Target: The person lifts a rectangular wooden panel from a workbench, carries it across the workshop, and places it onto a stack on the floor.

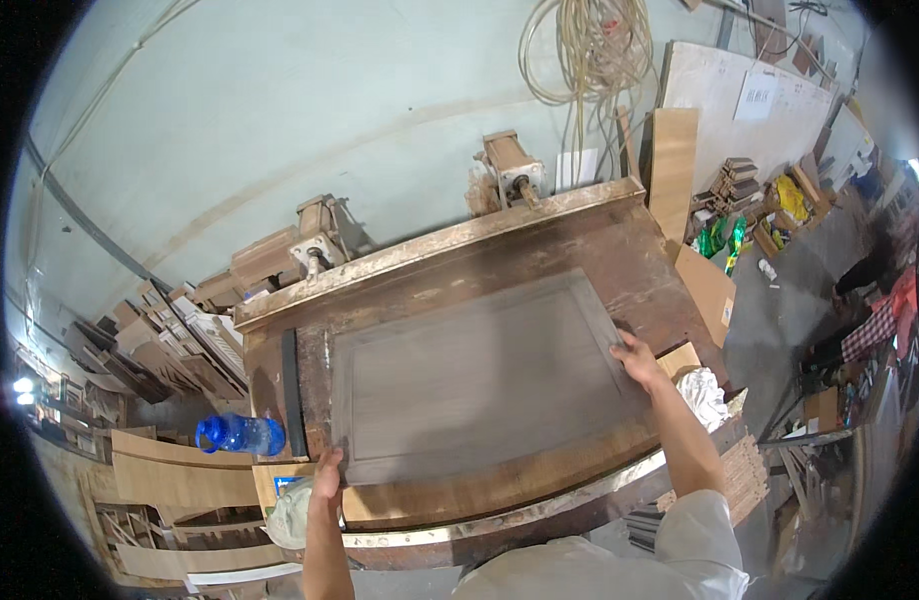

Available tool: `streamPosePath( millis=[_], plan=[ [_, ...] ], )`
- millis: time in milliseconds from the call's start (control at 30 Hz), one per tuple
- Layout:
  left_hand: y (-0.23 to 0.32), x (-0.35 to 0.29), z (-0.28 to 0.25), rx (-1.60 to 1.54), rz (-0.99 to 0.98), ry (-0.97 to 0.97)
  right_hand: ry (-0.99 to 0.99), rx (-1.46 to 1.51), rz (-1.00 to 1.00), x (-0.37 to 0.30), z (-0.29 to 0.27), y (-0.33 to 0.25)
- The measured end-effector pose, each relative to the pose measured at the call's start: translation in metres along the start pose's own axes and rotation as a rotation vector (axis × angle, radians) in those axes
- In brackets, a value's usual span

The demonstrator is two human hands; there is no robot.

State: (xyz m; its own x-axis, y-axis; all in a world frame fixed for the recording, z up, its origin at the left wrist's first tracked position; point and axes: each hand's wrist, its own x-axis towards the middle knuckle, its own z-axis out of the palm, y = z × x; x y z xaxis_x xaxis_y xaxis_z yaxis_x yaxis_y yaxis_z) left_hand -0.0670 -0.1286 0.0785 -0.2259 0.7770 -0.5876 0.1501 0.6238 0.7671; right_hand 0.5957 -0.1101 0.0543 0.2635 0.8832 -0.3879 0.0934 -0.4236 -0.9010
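Note:
A grey-brown framed panel (pixel 480 375), like a cabinet door, lies on the brown workbench (pixel 635 250). My left hand (pixel 327 474) grips its near left corner, with the thumb along the edge. At the right edge, my right hand (pixel 637 360) holds the panel with its thumb on top and fingers partly hidden. Under the panel's near side shows a light wooden board (pixel 460 492). A crumpled white cloth (pixel 702 398) lies just right of my right forearm. Close to my left hand is a pale greenish cloth bundle (pixel 292 515).
A blue bottle (pixel 242 434) lies at the bench's left edge, near a dark strip (pixel 294 390). Two clamp cylinders (pixel 512 165) stand behind the raised back rail (pixel 440 250). Wood offcuts (pixel 170 350) lean at left. A coiled hose (pixel 590 50) hangs on the wall. Another person (pixel 880 320) is at far right.

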Motion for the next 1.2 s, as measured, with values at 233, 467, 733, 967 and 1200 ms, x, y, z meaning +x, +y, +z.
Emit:
streamPosePath(
  millis=[233, 467, 733, 967, 1200],
  plan=[
    [0.031, 0.066, 0.061, 0.444, 0.164, 0.337, 0.223, -0.481, -0.147, 0.101, 0.033, -0.011],
    [-0.006, 0.092, 0.093, 1.006, 0.392, 0.553, 0.511, -0.737, -0.356, 0.074, 0.068, 0.018],
    [-0.009, 0.078, 0.065, 0.842, 0.380, 0.433, 0.291, -0.751, -0.159, 0.065, 0.047, -0.003],
    [0.042, 0.137, 0.090, 0.883, 0.460, 0.540, 0.559, -0.734, -0.345, 0.105, 0.084, -0.012],
    [0.036, 0.146, 0.101, 0.915, 0.535, 0.701, 0.704, -0.736, -0.269, 0.113, 0.097, -0.007]
  ],
)
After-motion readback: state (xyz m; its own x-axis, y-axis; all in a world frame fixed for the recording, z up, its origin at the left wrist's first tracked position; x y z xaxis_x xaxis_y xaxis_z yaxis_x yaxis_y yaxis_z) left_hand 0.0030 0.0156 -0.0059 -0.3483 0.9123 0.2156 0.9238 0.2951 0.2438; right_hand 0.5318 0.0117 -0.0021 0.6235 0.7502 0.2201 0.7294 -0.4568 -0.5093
